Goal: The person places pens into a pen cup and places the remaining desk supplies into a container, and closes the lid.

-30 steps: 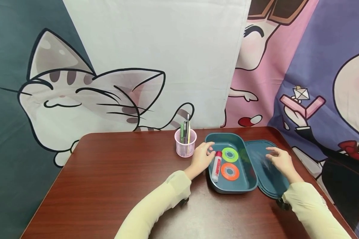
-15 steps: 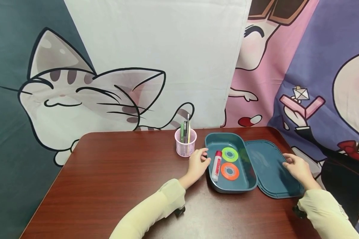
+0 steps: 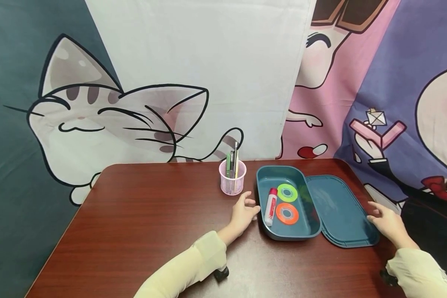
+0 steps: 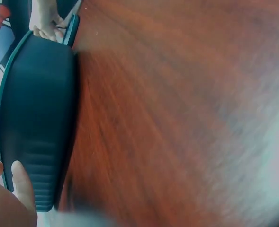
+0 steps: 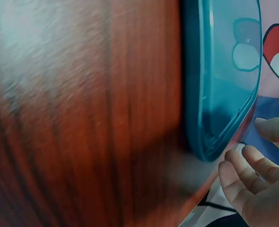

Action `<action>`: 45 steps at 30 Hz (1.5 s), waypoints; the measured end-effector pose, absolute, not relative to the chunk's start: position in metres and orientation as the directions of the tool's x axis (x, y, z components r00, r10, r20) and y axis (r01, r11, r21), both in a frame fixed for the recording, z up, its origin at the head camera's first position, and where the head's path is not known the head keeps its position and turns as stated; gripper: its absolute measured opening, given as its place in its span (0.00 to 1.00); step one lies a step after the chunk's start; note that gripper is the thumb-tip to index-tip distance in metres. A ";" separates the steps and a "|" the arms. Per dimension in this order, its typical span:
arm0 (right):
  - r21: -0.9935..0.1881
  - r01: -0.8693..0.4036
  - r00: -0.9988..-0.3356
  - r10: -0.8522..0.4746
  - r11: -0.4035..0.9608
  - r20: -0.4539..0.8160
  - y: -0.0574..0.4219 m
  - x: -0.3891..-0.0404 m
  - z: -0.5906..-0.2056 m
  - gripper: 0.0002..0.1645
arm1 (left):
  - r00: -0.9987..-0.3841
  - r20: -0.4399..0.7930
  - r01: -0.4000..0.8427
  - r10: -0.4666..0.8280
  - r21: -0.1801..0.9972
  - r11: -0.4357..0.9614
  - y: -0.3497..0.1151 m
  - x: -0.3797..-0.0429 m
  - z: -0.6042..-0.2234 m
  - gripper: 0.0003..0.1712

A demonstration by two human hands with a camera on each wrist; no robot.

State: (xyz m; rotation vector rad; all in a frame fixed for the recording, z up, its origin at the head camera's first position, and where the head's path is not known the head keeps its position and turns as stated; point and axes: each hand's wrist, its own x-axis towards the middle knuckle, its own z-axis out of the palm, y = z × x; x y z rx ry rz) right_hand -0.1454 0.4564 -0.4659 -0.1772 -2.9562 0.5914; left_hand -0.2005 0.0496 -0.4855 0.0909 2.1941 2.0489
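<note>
A dark teal box (image 3: pixel 309 207) stands uncovered at the right of the table. Inside it lie a white glue stick with a red cap (image 3: pixel 271 207), a neon green ring-shaped disc (image 3: pixel 287 193) and an orange one (image 3: pixel 287 213). Against the box's right side lies a flat teal lid (image 3: pixel 342 207). My left hand (image 3: pixel 241 216) is beside the box's left wall, fingers loosely bent, thumb right at the wall. At the lid's outer edge, my right hand (image 3: pixel 388 223) has its fingers relaxed with nothing between them.
Behind my left hand stands a pink mesh cup (image 3: pixel 232 184) with several pens and pencils (image 3: pixel 232 163). The brown wooden table (image 3: pixel 152 207) ends at the right near my right hand. A cartoon-printed cloth (image 3: pixel 208 62) hangs behind the table.
My right hand has moved right, off the lid to its outer edge. The lid shifted slightly right earlier. My left hand has drawn back from over the box's rim to outside its left wall.
</note>
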 end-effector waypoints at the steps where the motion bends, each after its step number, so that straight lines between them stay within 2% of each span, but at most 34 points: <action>1: -0.388 0.090 -0.987 0.136 0.917 0.092 0.457 -0.144 -0.467 0.28 | -0.987 -0.075 -0.068 0.141 0.996 0.057 0.050 -0.199 -0.486 0.32; 9: -0.362 0.068 -0.991 0.104 0.930 0.081 0.463 -0.138 -0.472 0.27 | -0.970 -0.145 -0.164 0.195 0.983 -0.085 0.046 -0.181 -0.474 0.31; 15: -0.405 0.079 -0.996 0.092 0.911 0.013 0.464 -0.131 -0.477 0.26 | -0.963 -0.162 -0.195 0.216 0.971 -0.138 0.048 -0.180 -0.473 0.29; 22: -0.471 0.132 -0.991 0.123 0.872 -0.049 0.467 -0.129 -0.484 0.26 | -0.960 -0.172 -0.206 0.223 0.968 -0.140 0.052 -0.190 -0.487 0.28; 36: -0.575 0.196 -0.980 0.145 0.794 -0.133 0.475 -0.126 -0.487 0.26 | -0.940 -0.213 -0.269 0.266 0.943 -0.195 0.056 -0.203 -0.490 0.30; 45: -0.586 0.259 -0.964 0.162 0.768 -0.213 0.481 -0.130 -0.487 0.27 | -0.920 -0.201 -0.278 0.338 0.940 -0.198 0.050 -0.196 -0.473 0.30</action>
